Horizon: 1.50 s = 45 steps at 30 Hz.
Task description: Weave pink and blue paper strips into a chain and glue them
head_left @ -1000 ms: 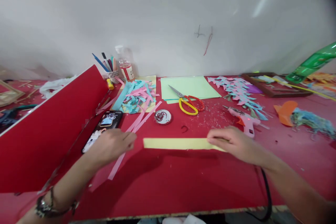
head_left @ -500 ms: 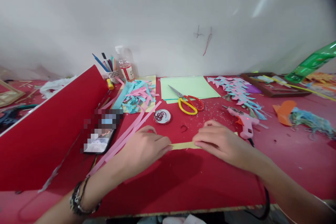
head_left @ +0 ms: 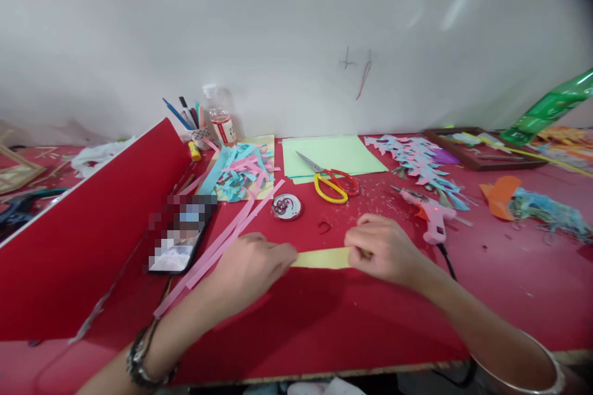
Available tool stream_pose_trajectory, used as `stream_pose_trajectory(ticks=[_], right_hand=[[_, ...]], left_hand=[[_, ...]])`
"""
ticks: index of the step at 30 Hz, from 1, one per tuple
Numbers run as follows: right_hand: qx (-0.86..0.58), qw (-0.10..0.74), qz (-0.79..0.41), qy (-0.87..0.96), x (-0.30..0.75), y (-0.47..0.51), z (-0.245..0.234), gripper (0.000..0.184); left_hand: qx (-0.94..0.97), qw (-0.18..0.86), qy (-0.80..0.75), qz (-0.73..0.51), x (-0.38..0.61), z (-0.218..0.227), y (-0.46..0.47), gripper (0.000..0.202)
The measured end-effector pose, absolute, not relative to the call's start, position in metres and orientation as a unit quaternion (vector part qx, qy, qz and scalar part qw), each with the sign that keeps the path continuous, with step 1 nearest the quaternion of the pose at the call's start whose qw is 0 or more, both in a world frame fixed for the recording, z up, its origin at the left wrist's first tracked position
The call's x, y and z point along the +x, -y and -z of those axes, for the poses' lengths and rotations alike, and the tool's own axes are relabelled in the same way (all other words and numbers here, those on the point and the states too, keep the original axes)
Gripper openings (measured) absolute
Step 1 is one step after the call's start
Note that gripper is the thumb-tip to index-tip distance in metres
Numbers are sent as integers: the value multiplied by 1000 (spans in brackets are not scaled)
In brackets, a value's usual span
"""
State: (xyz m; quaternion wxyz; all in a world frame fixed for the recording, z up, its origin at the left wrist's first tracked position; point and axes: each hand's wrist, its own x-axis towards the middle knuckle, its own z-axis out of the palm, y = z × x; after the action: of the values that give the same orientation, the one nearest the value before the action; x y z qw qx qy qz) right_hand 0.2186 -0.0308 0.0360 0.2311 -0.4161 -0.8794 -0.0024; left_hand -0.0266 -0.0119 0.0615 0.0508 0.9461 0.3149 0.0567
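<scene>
A yellow paper strip (head_left: pixel 322 257) lies flat on the red table (head_left: pixel 324 333), with only a short piece of it showing between my hands. My left hand (head_left: pixel 250 268) pinches its left end, fingers closed. My right hand (head_left: pixel 382 250) is closed on its right end and covers that part. Long pink paper strips (head_left: pixel 217 247) run diagonally just left of my left hand. A phone (head_left: pixel 178 237) lies beside them.
Yellow-and-red scissors (head_left: pixel 331 184) rest on a light green sheet (head_left: pixel 331 155). A pink glue gun (head_left: pixel 428 213) sits right of my right hand. A small round tin (head_left: pixel 286 206), a pile of blue and pink scraps (head_left: pixel 238 170), a pen cup (head_left: pixel 197 129) and an upright red board (head_left: pixel 88 228) surround the area.
My left hand came in from the phone side and took the strip's left end. My right hand slid leftward along it, so much less yellow shows now.
</scene>
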Motion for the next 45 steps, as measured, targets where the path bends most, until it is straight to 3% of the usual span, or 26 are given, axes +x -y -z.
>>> stream_pose_trajectory(ticks=[6, 10, 11, 13, 16, 24, 30, 34, 37, 40, 45], right_hand=[[-567, 237, 51, 787, 268, 32, -30, 16], [-540, 299, 5, 787, 239, 36, -45, 8], [-504, 297, -25, 811, 227, 37, -49, 13], [-423, 239, -93, 869, 203, 41, -54, 22], [-370, 154, -178, 899, 183, 45, -53, 19], [-421, 144, -268, 855, 219, 43, -50, 34], [-498, 252, -381, 737, 222, 42, -46, 36], [-445, 279, -627, 576, 184, 44, -29, 37], [-390, 274, -730, 490, 156, 47, -17, 38], [-390, 277, -720, 503, 147, 45, -13, 37], [-445, 353, -550, 612, 161, 22, -28, 25]], left_hand=[[914, 89, -394, -39, -72, -63, 5, 31], [930, 81, -357, -24, -54, -65, 16, 30], [937, 76, -340, -24, -46, -66, 19, 29], [947, 76, -312, -24, -32, -69, 24, 26], [953, 77, -291, -40, -24, -72, 28, 26], [942, 84, -306, -107, -77, -70, 13, 32], [842, 242, -430, -219, -87, -57, 11, 20], [791, 441, -323, -274, -51, -47, 14, 45], [756, 454, -327, -339, -26, -46, 6, 40], [700, 466, -360, -404, -13, -44, -10, 25], [691, 447, -405, -398, -1, -38, -25, 28]])
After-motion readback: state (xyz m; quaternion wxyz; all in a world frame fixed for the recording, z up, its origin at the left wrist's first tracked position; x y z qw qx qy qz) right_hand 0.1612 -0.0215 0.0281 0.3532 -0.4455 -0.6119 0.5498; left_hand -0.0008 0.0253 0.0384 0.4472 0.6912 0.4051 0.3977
